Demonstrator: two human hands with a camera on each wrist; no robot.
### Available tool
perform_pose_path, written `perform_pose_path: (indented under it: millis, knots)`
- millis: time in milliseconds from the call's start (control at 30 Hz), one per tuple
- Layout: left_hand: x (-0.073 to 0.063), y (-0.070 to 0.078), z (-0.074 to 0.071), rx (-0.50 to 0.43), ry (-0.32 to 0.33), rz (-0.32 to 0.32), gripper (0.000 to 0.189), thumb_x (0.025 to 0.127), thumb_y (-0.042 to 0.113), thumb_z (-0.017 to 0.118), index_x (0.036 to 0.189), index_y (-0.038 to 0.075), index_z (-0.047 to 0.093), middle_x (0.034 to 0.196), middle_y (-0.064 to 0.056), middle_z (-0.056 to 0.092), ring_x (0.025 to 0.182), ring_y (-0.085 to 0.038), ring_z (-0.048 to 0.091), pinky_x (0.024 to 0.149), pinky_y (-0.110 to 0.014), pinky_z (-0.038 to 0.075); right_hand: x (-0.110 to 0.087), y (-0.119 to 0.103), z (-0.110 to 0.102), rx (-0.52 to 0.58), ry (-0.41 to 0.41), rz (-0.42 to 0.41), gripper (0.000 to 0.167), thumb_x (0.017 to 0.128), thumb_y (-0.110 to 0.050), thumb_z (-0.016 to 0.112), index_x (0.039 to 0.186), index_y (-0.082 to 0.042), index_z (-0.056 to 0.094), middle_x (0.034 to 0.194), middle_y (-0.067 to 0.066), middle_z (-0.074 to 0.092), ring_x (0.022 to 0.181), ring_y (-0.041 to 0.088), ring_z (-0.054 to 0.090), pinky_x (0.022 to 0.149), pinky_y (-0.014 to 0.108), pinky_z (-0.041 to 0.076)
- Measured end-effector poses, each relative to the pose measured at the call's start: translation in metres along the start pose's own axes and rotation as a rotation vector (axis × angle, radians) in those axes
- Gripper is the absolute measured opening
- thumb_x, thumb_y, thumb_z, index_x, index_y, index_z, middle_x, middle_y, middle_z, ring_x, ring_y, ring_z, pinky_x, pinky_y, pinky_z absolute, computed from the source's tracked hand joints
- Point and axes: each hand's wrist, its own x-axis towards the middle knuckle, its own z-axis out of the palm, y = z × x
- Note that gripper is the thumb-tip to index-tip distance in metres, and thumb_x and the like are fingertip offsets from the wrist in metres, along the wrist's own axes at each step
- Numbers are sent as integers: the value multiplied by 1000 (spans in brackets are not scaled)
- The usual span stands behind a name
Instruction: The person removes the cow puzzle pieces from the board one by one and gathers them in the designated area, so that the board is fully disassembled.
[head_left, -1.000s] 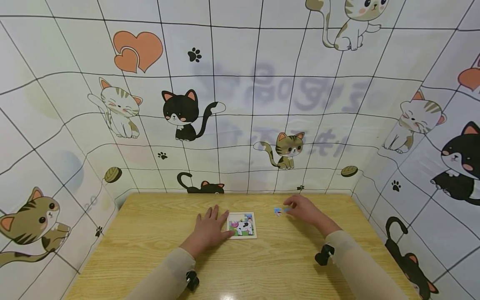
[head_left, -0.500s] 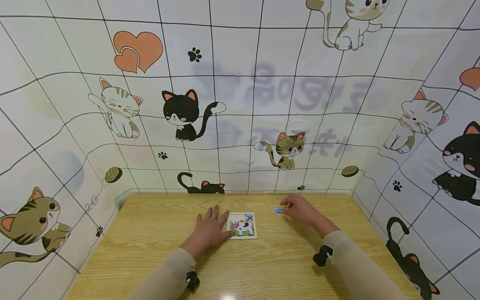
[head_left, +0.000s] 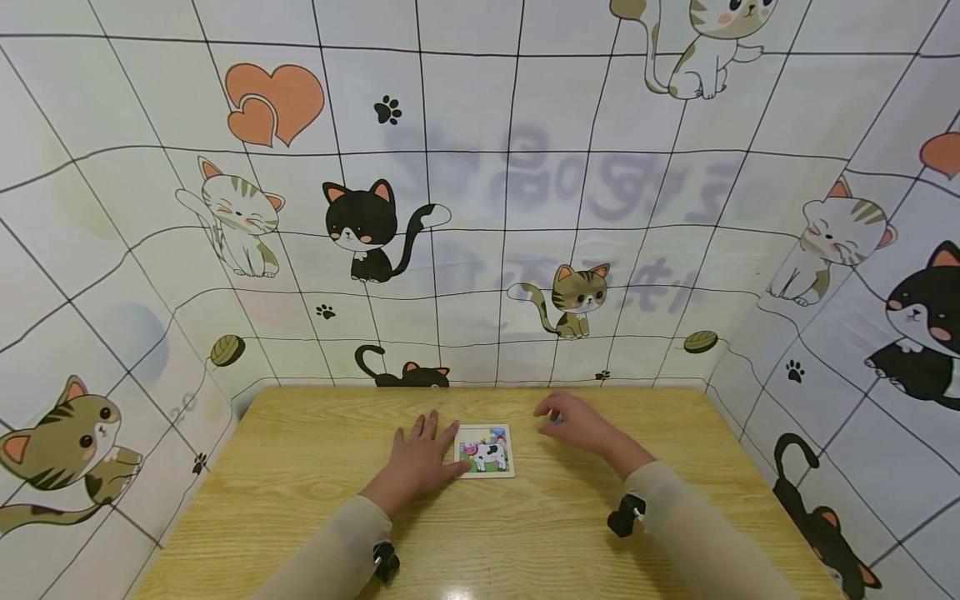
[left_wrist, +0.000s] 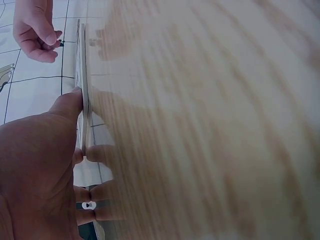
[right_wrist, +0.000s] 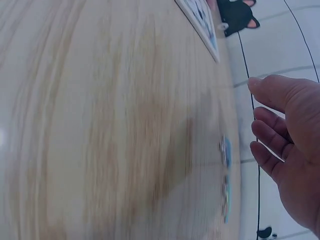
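A white wall covering (head_left: 465,108) printed with black grid lines and cartoon cats stands behind a wood-grain bench (head_left: 517,533). My two beige sleeves (head_left: 720,533) reach forward over it. My left hand (head_left: 415,467) rests on the bench, fingers spread, its thumb touching the near-left corner of the puzzle. My right hand (head_left: 581,421) hangs farther right, fingers loosely bent, a gap between them and the thumb. The square, pale-framed puzzle (head_left: 489,456) lies flat between my hands, showing a black-and-white cow. Smallest are two thin pieces (right_wrist: 228,152) on the bench near my right hand; seen nearly edge-on and blurred, their pictures are hard to make out.
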Motion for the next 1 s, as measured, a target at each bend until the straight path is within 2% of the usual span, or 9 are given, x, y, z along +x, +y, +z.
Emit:
perform_pose_path:
  millis: [267,500,700,1000]
  knots:
    - [-1,0,-1,5,-3,2,88,104,75,58,174,25,40,180,-23,26,165,-47,25,124,-78,23,11,-21,15,3,-50,-35,25,104,-13,78,126,-1,77,123,13,69,105,24,62,84,39,56]
    - [0,-1,1,12,3,12,86,105,72,60,173,24,41,179,-25,26,164,-50,26,123,-80,23,19,-28,26,-17,-76,-80,25,103,-11,79,126,-2,77,122,10,69,108,29,67,89,43,59]
    - [0,-1,1,26,9,12,87,104,75,58,173,26,41,179,-24,27,164,-48,27,123,-79,25,26,-35,38,8,-114,-74,25,104,-14,80,127,-4,78,122,8,68,110,28,67,94,47,58]
    - [-2,0,-1,26,3,18,87,104,76,56,174,26,40,179,-23,27,164,-47,27,123,-78,26,34,-46,50,-59,-162,-94,28,103,-15,82,129,-5,77,120,7,67,99,22,66,89,42,57]
